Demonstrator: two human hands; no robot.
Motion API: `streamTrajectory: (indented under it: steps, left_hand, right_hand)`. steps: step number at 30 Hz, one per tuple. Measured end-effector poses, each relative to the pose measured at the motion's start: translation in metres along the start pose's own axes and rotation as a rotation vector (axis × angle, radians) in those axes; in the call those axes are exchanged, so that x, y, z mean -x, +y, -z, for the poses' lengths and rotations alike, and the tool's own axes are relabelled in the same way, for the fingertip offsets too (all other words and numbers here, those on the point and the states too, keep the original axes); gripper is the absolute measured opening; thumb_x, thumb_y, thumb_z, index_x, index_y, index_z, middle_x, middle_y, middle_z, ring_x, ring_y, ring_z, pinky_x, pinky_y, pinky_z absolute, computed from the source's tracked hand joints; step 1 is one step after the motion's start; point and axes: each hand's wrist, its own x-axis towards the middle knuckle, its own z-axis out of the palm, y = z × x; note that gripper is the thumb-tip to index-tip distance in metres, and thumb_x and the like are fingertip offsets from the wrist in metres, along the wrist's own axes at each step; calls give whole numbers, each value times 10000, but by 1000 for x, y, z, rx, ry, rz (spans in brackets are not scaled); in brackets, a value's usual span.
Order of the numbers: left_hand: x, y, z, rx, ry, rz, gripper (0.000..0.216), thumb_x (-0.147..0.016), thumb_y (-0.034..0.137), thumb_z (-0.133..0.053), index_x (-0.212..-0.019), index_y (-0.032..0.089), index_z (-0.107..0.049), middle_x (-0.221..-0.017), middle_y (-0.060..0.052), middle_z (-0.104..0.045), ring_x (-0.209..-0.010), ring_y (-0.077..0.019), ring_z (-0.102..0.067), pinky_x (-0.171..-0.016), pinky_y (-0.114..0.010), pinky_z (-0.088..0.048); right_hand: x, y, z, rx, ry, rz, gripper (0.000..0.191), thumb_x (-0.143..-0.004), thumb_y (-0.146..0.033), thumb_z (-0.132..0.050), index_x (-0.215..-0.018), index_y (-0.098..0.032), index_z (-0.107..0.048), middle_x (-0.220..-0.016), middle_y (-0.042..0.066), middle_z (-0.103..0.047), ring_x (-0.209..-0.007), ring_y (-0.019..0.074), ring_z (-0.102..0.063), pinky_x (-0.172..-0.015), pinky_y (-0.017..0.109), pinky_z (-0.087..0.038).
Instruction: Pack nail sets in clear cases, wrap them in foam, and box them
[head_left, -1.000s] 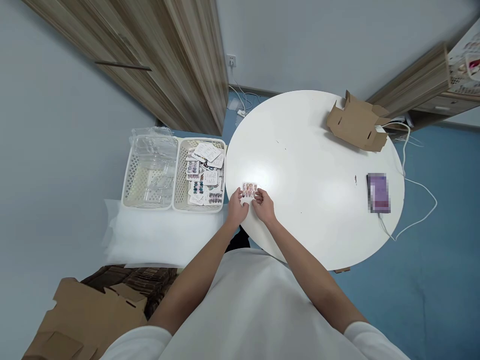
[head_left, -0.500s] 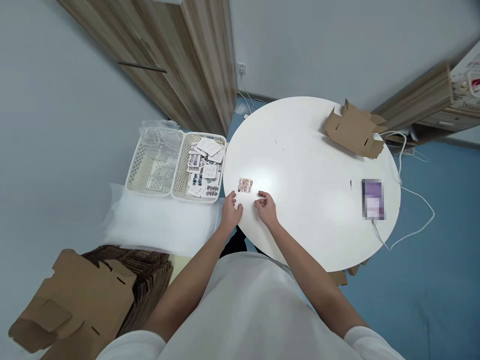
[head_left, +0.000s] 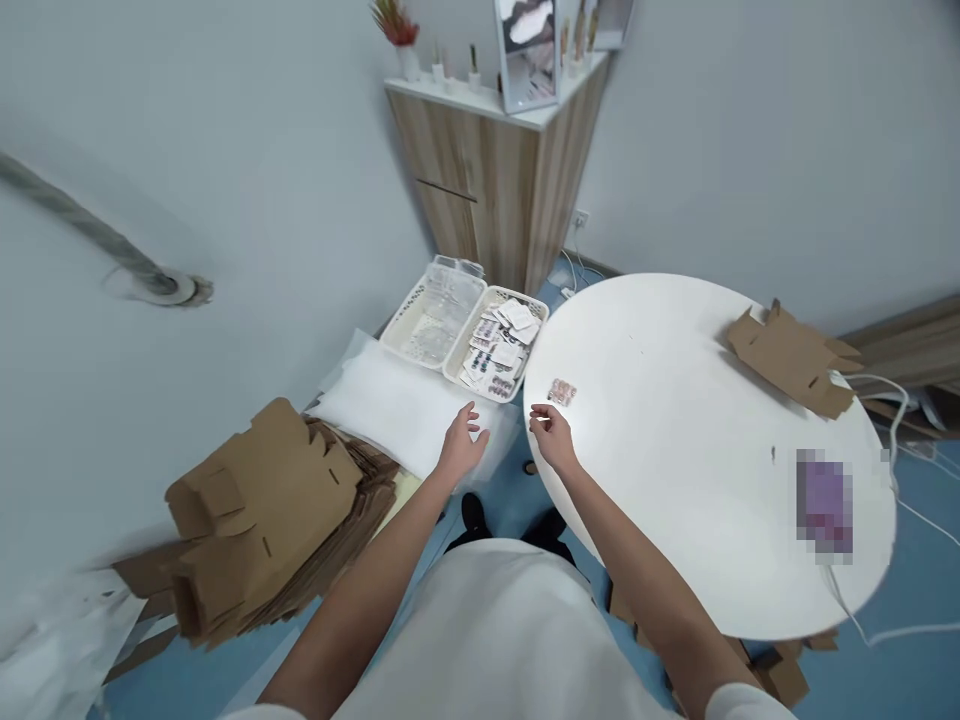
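My left hand (head_left: pixel 463 443) hovers above white packing sheets (head_left: pixel 390 405), fingers spread and nothing in them. Over the near-left edge of the round white table (head_left: pixel 675 480) is my right hand (head_left: pixel 553 440), its fingers loosely bent with a gap to the thumb, holding nothing. Just beyond its fingertips lies a card of press-on nails (head_left: pixel 562 391), flat on the tabletop and apart from the hand. Ahead of my left hand stands a white basket (head_left: pixel 457 375) filled with similar nail cards (head_left: pixel 504 352) and white paper cards.
A second basket (head_left: pixel 409 350) contains clear plastic packaging (head_left: pixel 442 310). Flattened cardboard boxes (head_left: pixel 270 500) are stacked at left. On the table sit an unfolded brown box (head_left: pixel 795 360) and a blurred purple object (head_left: pixel 825 500) with a white cable. A wood-grain cabinet (head_left: pixel 495 180) stands behind the baskets.
My view has turned left, bringing more of the wall and cardboard stack in. My left hand has moved left from the table edge to over the packing sheets. The nail card stays on the table.
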Motion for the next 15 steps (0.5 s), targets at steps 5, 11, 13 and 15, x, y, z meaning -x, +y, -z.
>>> streamTrajectory:
  steps: [5, 11, 13, 15]
  left_hand:
    - [-31, -21, 75, 42, 28, 41, 582, -731, 244, -547, -1263, 206, -315, -1044, -75, -567, -727, -117, -607, -692, -270, -462]
    - [-66, -38, 112, 93, 1, 188, 474, -702, 274, -592, -1145, 173, -460, -1064, -103, -579, -827, -164, -604, -687, -271, -477]
    - [-81, -42, 114, 82, 18, 182, 471, -698, 240, -596, -1145, 172, -465, -1087, -104, -577, -891, -176, -595, -746, -282, -470]
    - [-99, -46, 115, 65, 33, 172, 465, -704, 183, -577, -1155, 171, -462, -1117, -108, -569, -954, -182, -578, -802, -291, -455]
  right_hand:
    - [-29, -39, -55, 106, -185, 62, 382, -697, -299, -495, -1066, -201, -495, -834, 14, -595, -593, 115, -553, -584, 274, -440]
    - [-57, -66, -101, 177, -221, 33, 370, -670, -276, -529, -1032, -198, -529, -889, 38, -615, -747, 143, -573, -676, 291, -452]
    - [-71, -72, -117, 88, -203, -8, 389, -651, -247, -541, -1035, -184, -529, -971, 65, -602, -839, 156, -572, -725, 297, -457]
    - [-89, -76, -136, -20, -193, -44, 410, -635, -208, -536, -1044, -171, -524, -1050, 87, -578, -916, 166, -564, -775, 302, -454]
